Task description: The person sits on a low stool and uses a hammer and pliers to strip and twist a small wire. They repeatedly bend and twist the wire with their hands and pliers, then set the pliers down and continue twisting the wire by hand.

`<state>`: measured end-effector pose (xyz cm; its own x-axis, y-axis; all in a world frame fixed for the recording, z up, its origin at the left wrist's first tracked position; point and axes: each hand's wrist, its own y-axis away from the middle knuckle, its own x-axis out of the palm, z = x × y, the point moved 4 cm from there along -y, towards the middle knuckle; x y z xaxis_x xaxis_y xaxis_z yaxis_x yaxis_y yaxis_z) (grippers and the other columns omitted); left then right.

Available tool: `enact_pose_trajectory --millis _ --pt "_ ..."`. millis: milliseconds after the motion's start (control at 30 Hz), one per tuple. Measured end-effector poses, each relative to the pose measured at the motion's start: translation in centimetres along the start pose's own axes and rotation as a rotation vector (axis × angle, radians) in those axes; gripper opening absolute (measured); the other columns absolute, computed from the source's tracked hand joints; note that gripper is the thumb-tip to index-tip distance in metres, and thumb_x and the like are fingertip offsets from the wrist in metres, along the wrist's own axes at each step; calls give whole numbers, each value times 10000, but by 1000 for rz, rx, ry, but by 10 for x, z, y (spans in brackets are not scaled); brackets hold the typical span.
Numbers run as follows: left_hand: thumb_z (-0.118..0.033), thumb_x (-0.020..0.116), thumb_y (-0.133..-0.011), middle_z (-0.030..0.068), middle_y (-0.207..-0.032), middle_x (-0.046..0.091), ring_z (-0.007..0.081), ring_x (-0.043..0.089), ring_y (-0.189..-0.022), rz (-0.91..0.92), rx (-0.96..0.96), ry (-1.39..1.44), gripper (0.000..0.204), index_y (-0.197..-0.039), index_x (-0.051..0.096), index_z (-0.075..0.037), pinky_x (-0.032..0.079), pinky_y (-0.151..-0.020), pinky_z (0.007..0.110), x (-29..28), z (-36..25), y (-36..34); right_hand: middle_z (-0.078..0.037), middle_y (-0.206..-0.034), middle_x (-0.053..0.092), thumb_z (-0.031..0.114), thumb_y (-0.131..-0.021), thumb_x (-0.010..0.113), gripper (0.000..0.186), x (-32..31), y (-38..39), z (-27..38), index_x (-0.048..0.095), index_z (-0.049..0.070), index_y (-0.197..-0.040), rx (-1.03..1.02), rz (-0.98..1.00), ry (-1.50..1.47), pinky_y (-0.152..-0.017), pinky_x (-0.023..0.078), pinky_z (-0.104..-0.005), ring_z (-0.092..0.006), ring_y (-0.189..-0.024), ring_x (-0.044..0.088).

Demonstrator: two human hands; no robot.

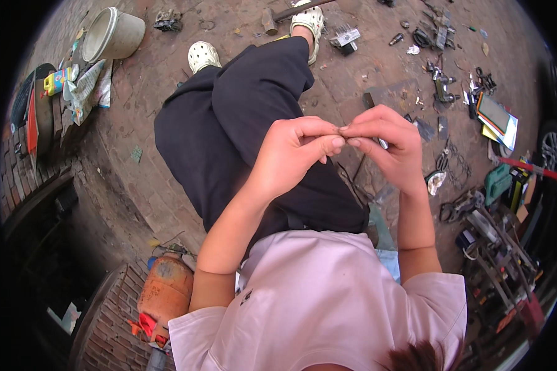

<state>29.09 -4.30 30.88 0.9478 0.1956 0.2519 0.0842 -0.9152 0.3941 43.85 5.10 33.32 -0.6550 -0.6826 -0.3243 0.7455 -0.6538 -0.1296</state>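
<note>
My left hand (289,151) and my right hand (393,143) meet in front of me, above my dark trousers (247,99). Thumb and forefinger of each are pinched together, and the fingertips of the two hands touch. Between them is a tiny dark thing (340,132), mostly hidden and too small to name. On the paved ground beyond my right hand lies a flat metal plate (395,94). A pair of scissors (442,159) rests to the right of that hand.
A whitish bucket (113,34) lies tipped at the far left, and a hammer (270,21) lies near my shoe (307,21). Metal parts (442,86) are strewn on the right, near a tool pile (489,229). An orange gas cylinder (167,285) stands by my left elbow.
</note>
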Motion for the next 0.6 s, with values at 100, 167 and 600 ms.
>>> enact_pose_trajectory --millis 100,167,600 --pt "-100 720 -869 42 -809 656 84 560 -658 -26 33 -22 155 -953 715 30 469 -603 235 0 -5 -2 -73 -858 672 -29 -774 733 190 1 0 2 747 44 -950 -12 -69 17 -652 517 -252 -162 -769 654" --pt "-76 721 -854 56 -813 658 105 574 -659 -64 98 -162 136 -939 712 29 477 -607 243 2 -10 -3 -75 -847 667 -28 -786 727 176 1 1 3 743 31 -950 3 -113 25 -642 517 -245 -152 -752 648" --pt "-7 702 -801 99 -756 627 220 589 -681 -212 514 -703 78 -874 696 19 475 -621 316 7 -31 -15 -60 -832 646 -14 -803 721 239 3 3 -5 719 6 -1042 291 -183 -139 -627 506 -212 -102 -742 634"
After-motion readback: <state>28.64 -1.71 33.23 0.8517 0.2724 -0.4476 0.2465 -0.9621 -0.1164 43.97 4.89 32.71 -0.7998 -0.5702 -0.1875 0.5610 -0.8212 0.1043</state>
